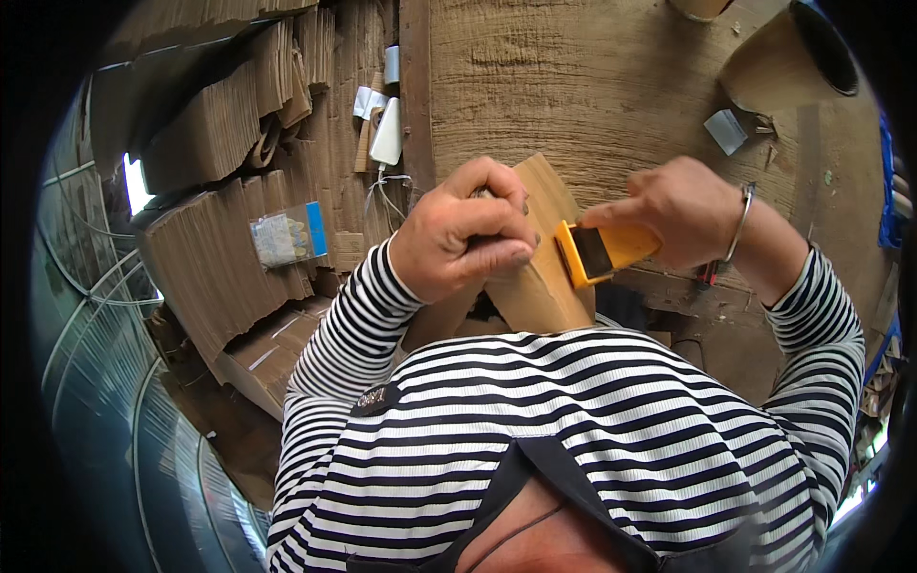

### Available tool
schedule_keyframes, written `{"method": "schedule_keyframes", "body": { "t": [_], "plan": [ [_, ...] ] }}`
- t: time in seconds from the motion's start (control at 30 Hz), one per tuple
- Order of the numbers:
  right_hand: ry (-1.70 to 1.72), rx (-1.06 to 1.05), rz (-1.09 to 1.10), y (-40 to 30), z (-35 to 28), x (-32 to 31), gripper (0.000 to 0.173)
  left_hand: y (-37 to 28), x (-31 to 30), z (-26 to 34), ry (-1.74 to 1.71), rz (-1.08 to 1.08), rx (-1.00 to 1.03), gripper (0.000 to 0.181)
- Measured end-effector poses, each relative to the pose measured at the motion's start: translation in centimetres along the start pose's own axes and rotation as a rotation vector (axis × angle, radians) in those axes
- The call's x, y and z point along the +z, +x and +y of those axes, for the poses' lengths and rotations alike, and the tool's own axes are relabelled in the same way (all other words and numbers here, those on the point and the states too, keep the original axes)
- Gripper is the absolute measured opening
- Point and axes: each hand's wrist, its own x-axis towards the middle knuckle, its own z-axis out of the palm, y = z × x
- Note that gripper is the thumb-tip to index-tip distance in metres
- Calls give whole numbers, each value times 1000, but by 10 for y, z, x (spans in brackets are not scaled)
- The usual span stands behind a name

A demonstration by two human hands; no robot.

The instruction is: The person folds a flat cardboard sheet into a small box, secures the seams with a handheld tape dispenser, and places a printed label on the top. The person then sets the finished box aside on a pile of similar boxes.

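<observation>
My left hand (469,233) is closed on the left edge of a folded piece of brown cardboard (548,297), fingertips curled over it. The cardboard stretches from the worn wooden tabletop down to my chest. My right hand (673,215) grips a yellow plastic tool (623,247) with a dark middle part; what kind of tool it is I cannot tell. Its wide front end lies against the right side of the cardboard. Beneath my right wrist, a small red and black object (708,273) shows partly.
Stacks of corrugated cardboard (208,265) fill the left side. A white device with a cable (387,132) lies left of the tabletop (559,86). A cardboard tube (784,68) and a small paper piece (726,132) are at upper right, a blue crate (888,215) at far right.
</observation>
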Motion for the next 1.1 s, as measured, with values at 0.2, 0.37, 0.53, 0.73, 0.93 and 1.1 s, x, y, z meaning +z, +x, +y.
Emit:
{"method": "schedule_keyframes", "body": {
  "t": [0.2, 0.37, 0.53, 0.73, 0.93, 1.1],
  "plan": [
    [-161, 165, -436, 49, -14, -22, 55, -2, -1, 8, -53, 7, -75, 11],
    [-140, 603, 230, 8, -9, -19, 50, -14, -6, -3, -85, 116, -91, 28],
    [1, 103, 1179, -20, -54, -14, 66, -12, -6, -13, -255, 502, -5, 48],
    [-288, 10, 1142, -6, -104, -38, 77, -14, -24, 36, -868, 386, -71, 29],
    [-227, 124, 937, -28, -95, -22, 79, -54, -41, 5, -927, 553, 9, 14],
    [-105, 165, 831, -29, -86, -11, 79, -76, -55, -12, -1068, 631, -281, 25]
  ]
}}
